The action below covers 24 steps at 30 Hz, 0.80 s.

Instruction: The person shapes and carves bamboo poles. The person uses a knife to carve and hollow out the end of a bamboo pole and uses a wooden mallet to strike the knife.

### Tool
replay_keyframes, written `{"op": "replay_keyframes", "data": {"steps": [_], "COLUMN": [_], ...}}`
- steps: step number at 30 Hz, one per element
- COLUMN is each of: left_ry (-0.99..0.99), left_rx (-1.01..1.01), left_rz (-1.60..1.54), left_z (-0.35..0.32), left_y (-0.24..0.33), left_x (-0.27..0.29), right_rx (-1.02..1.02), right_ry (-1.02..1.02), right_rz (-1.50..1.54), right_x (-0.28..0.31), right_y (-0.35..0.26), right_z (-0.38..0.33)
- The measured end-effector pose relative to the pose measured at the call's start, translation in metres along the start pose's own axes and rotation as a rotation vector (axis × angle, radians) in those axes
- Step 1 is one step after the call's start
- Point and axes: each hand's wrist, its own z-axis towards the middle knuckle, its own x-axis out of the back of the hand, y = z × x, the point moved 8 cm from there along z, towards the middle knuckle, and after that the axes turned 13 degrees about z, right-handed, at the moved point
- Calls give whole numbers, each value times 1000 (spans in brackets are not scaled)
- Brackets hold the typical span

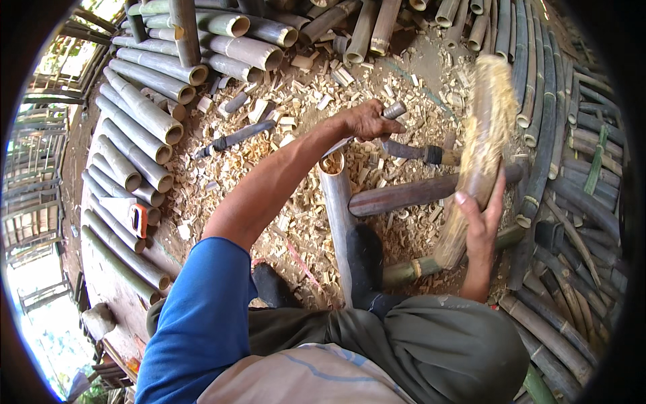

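My left hand (pixel 369 121) is closed around a metal chisel-like tool (pixel 395 110), its round end sticking out past the fingers. The tool's thin shaft slants down to the open top of an upright bamboo tube (pixel 334 195) between my legs; whether its tip touches the rim I cannot tell. My right hand (pixel 481 219) grips a heavy wooden club (pixel 478 158), raised at the right, its far end frayed and splintered. A dark bamboo pole (pixel 417 193) runs sideways from the tube beneath the club. Beyond it lies a dark-handled knife (pixel 410 149).
Wood chips (pixel 296 161) cover the ground. Cut bamboo lengths (pixel 148 114) line the left and far sides, with an orange-handled saw (pixel 137 219) on them. More bamboo poles (pixel 585 222) are piled at the right. Another long knife (pixel 235 139) lies among the chips.
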Motion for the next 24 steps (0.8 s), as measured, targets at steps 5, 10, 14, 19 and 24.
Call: {"op": "replay_keyframes", "data": {"steps": [5, 10, 14, 19, 24], "left_ry": [-165, 0, 24, 513, 1398], "left_rx": [60, -19, -43, -190, 349], "left_rz": [-38, -241, -151, -86, -633], "left_z": [3, -37, -62, -98, -175], "left_y": [3, 19, 27, 27, -9], "left_x": [-17, -9, -11, 10, 49], "right_rx": [-64, -17, 140, 193, -100], "right_ry": [43, -424, -369, -537, -453], "right_rz": [-5, -337, -47, -583, -575], "right_x": [-22, -75, -102, -138, -111], "right_y": [20, -3, -41, -20, 20], "right_z": [16, 27, 18, 11, 49]}}
